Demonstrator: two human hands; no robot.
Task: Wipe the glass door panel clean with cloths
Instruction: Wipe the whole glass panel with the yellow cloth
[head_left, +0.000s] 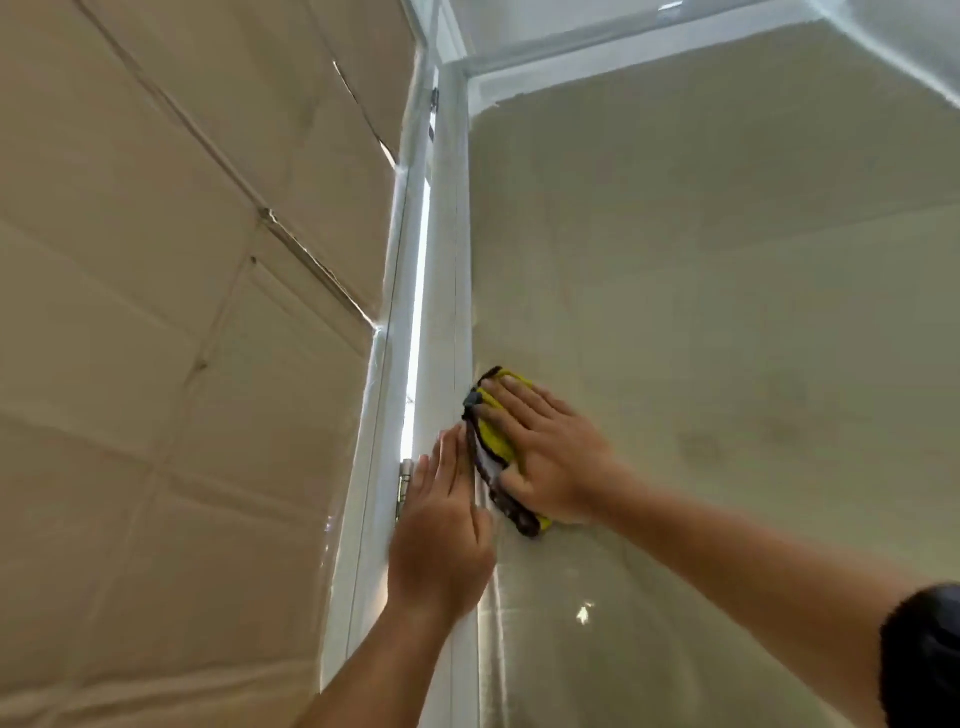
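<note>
Beside the beige padded wall (156, 312), we press the yellow cloth (493, 436) flat to the glass panel (727, 312) under our straight-fingered right hand (550, 457), its long axis running up along the white door frame (447, 260), where our nearer left hand (441, 535) rests straight-fingered, gripping nothing; most glass lies up and rightward.

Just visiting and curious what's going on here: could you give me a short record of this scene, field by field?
setting: glass panel in a white frame, beige panelled wall to the left
right hand: flat, pressing a yellow cloth against the glass near the frame
left hand: fingers straight, resting on the frame beside the cloth
hardware: hinge beside the left hand
</note>
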